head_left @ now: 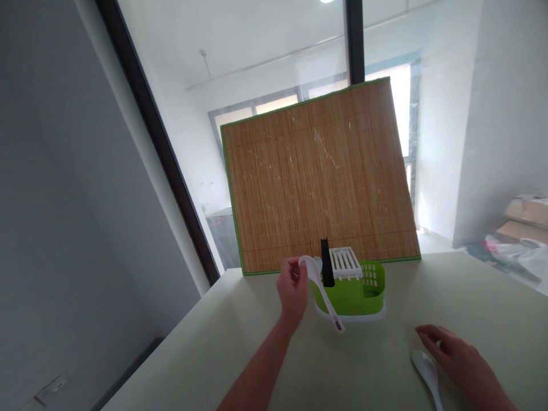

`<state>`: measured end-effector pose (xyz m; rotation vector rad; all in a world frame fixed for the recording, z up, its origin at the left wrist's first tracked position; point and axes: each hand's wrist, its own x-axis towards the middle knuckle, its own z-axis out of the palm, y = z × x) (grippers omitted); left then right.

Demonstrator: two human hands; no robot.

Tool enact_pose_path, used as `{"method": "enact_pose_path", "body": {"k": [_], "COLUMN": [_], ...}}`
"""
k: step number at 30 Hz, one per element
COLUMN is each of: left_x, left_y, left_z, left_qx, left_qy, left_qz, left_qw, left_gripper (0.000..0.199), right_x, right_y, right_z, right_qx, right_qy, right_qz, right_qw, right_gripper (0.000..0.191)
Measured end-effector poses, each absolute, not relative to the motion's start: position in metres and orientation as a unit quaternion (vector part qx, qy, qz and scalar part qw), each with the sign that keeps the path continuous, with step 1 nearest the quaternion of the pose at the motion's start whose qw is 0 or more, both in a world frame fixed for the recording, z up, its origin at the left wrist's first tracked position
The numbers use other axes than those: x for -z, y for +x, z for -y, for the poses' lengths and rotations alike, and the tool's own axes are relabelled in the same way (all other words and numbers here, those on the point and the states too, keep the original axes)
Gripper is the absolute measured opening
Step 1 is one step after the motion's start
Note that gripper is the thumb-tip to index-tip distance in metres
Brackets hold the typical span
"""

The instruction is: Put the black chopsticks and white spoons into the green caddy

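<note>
My left hand [293,288] is closed on a white spoon [322,291], pinching it by the bowl end while the handle slants down to the right. The spoon passes in front of a green utensil caddy [353,299] with a white base and a white slatted rack on top. A black utensil [327,265] stands upright in the caddy, and a small round white piece shows behind the held spoon. Over the table at the right is my right hand [454,354], its fingers loosely curled. A second white spoon [427,371] lies just beside it; what the fingers hold, if anything, is hidden.
The pale table [205,348] carries the caddy near its far edge. Behind it, a bamboo mat [317,177] with green edging leans against a glass partition. A grey wall [77,200] rises on the left. Cardboard boxes [528,211] and bags sit beyond the table at right.
</note>
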<state>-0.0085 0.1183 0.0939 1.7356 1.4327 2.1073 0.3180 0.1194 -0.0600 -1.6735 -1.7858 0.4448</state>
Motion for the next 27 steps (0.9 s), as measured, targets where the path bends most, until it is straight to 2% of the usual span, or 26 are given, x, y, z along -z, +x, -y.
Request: {"method": "enact_pose_path", "body": {"k": [4, 8, 15, 21, 27], "left_x": [-0.135, -0.131, -0.092, -0.088, -0.078], "left_y": [-0.02, -0.021, -0.026, -0.031, -0.029], "left_z": [-0.152, -0.182, -0.214, -0.215, -0.214], "left_qx": [-0.698, -0.669, -0.609, -0.578, -0.393], "left_qy": [0.559, 0.582, 0.627, 0.645, 0.689], "left_qz": [-0.442, -0.443, -0.475, -0.493, -0.601], "left_qw": [-0.073, -0.134, -0.098, -0.081, -0.101], "left_gripper": [0.023, 0.02, 0.017, 0.017, 0.013], "right_x": [0.059, 0.056, 0.058, 0.05, 0.047], "right_y": [0.318, 0.319, 0.323, 0.322, 0.32], "right_z": [-0.119, -0.118, -0.12, -0.116, -0.114], "right_qx": [-0.176, -0.184, -0.188, -0.19, -0.196], "right_qy": [-0.641, -0.651, -0.662, -0.674, -0.679], "right_qz": [0.677, 0.675, 0.668, 0.661, 0.663], "right_qw": [0.316, 0.294, 0.283, 0.269, 0.249], "right_gripper": [0.038, 0.041, 0.043, 0.045, 0.046]}}
